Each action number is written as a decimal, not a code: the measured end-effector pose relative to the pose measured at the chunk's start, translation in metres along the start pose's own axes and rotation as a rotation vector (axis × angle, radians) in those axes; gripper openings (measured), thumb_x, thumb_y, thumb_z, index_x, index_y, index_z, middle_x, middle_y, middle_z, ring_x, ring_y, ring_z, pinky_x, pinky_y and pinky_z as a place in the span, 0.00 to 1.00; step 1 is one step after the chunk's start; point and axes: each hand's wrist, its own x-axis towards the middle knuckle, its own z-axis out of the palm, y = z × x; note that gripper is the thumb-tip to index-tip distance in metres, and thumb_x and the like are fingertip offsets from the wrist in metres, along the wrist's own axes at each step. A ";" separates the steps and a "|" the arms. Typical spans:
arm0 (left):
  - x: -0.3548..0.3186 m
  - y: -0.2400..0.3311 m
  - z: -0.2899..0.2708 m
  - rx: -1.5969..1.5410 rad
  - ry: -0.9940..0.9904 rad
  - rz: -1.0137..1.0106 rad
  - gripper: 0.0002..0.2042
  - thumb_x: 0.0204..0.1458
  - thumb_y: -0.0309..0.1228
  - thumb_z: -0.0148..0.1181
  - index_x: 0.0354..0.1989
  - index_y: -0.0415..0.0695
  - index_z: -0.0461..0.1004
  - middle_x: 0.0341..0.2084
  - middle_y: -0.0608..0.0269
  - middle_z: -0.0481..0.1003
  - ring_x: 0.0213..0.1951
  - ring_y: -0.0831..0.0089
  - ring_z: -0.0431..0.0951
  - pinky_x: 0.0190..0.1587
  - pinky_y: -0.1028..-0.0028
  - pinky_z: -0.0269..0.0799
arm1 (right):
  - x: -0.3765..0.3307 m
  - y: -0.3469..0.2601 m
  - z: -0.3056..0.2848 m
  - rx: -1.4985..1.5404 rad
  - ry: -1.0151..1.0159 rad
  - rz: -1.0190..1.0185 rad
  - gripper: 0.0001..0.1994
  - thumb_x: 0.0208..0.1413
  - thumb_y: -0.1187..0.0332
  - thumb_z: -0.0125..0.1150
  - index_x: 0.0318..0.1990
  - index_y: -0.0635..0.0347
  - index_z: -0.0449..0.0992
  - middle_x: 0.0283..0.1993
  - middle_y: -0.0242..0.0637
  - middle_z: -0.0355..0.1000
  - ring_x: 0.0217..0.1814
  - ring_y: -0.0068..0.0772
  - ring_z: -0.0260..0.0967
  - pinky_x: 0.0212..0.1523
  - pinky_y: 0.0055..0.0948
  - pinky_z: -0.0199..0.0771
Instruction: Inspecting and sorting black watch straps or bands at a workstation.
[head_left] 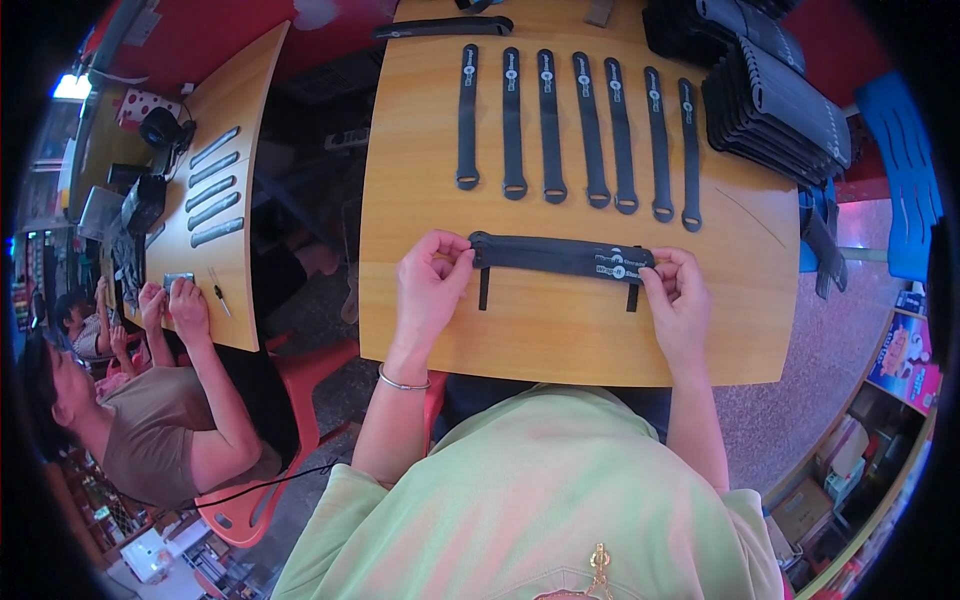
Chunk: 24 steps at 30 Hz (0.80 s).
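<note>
Head view, left to right: a co-worker [150, 420] sits at a side table [232, 285]. On the main table [420, 330], the left hand [437, 278] pinches the left end of a dark strap bundle [550, 257] between thumb and forefinger. Stretched straight near the person, the bundle looks light, soft and bendy, hardly fragile, so pinching both ends should keep it flat. Two short strips [484, 290] show below it. Seven straps [584, 130] lie beyond. The right hand [680, 292] pinches the printed end. Far right sits a dark pile [775, 110].

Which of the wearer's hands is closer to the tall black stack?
Right. The right hand is in front of the stack and to its left; the left hand farther left.
</note>
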 end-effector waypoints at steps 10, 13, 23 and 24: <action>-0.001 0.001 0.002 0.056 0.051 -0.062 0.03 0.50 0.18 0.57 0.32 0.36 0.72 0.22 0.69 0.71 0.16 0.89 0.66 0.18 0.85 0.62 | 0.000 -0.001 0.002 -0.080 -0.011 0.071 0.11 0.50 0.76 0.65 0.41 0.61 0.72 0.24 0.28 0.67 0.22 0.15 0.61 0.24 0.16 0.63; -0.001 0.001 0.003 0.045 0.059 -0.079 0.03 0.50 0.18 0.57 0.32 0.36 0.72 0.22 0.69 0.71 0.16 0.89 0.66 0.18 0.85 0.62 | 0.001 -0.002 0.002 -0.056 -0.012 0.097 0.11 0.50 0.76 0.65 0.41 0.61 0.72 0.24 0.28 0.67 0.22 0.15 0.61 0.24 0.16 0.63; -0.001 0.001 0.003 0.002 -0.001 0.000 0.03 0.50 0.17 0.55 0.33 0.36 0.72 0.22 0.69 0.70 0.17 0.89 0.66 0.18 0.85 0.63 | 0.000 -0.001 0.002 -0.075 0.041 0.000 0.12 0.49 0.75 0.66 0.41 0.61 0.72 0.24 0.28 0.68 0.22 0.15 0.62 0.23 0.17 0.63; -0.001 0.001 0.003 -0.001 0.000 -0.006 0.04 0.50 0.17 0.55 0.33 0.36 0.72 0.22 0.69 0.70 0.17 0.89 0.66 0.18 0.85 0.63 | 0.000 -0.001 0.002 -0.087 0.041 -0.002 0.12 0.49 0.74 0.66 0.41 0.60 0.72 0.24 0.29 0.68 0.21 0.15 0.62 0.23 0.17 0.63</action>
